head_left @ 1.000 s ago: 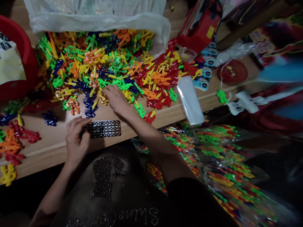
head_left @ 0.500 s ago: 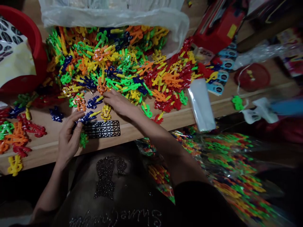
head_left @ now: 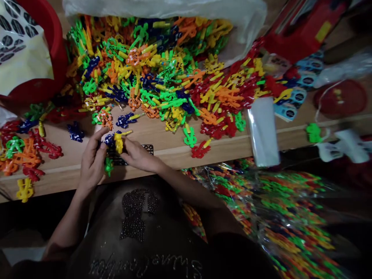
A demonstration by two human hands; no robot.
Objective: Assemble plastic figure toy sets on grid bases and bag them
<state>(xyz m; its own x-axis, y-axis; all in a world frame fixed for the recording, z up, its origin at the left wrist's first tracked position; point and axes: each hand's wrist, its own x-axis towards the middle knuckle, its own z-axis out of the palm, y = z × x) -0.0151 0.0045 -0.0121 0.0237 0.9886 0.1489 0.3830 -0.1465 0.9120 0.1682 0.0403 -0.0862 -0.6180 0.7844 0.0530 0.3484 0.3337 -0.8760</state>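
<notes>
My right hand (head_left: 138, 155) is closed on a small yellow plastic toy (head_left: 118, 143), pinched at its left fingertips. Close by, my left hand (head_left: 93, 159) has its thumb and fingers curled round a dark blue plastic toy (head_left: 109, 139), whose yellow stick points right. A green toy (head_left: 108, 166) shows below the left thumb; whether that hand grips it too is hidden. Under both hands lies a black plastic grid (head_left: 148, 148), mostly covered. Just beyond them rest another blue toy with a yellow stick (head_left: 125, 120) and an orange and green one (head_left: 104, 117).
A large heap of coloured toys (head_left: 162, 69) spills from a white bag (head_left: 186, 9). A red tub (head_left: 55, 42) stands left, above a smaller toy pile (head_left: 27, 151). Rightward lie a stack of clear sleeves (head_left: 264, 131) and a red box (head_left: 302, 35). Filled bags (head_left: 290, 217) sit below the table edge.
My right hand has come back toward my left hand and now holds the yellow toy that lay on the table. My left hand keeps the blue toy. The view has shifted slightly.
</notes>
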